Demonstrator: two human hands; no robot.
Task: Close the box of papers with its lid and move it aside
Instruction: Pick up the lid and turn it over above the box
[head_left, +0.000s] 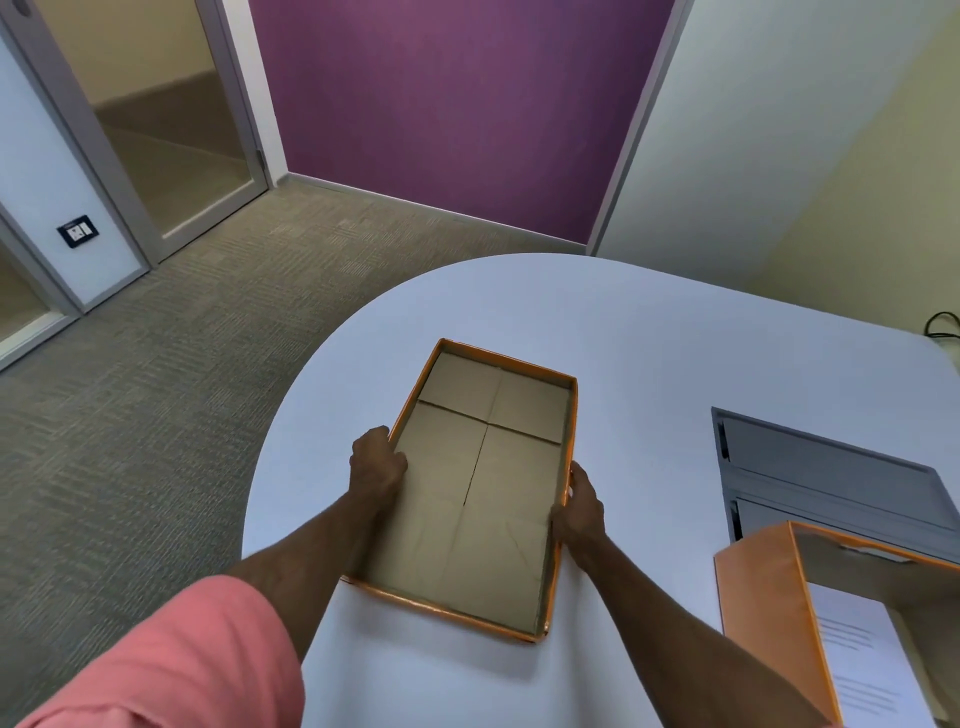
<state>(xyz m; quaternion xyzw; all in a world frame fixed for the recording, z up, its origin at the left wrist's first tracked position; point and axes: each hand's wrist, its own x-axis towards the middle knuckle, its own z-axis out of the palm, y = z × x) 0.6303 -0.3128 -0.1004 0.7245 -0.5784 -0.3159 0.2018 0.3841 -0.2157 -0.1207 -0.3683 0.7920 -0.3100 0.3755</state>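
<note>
An orange lid (470, 499) lies upside down on the white table, its brown cardboard inside facing up. My left hand (376, 465) grips its left rim, fingers curled over the edge. My right hand (579, 506) grips its right rim. At the lower right stands the open orange box (763, 597), with white printed papers (862, 654) inside it; part of the box is cut off by the frame edge.
The rounded white table (623, 332) drops off to grey carpet (156, 389) on the left and far side. A grey cable hatch (826, 473) is set into the table behind the box. A black cable (943, 325) lies at the right edge.
</note>
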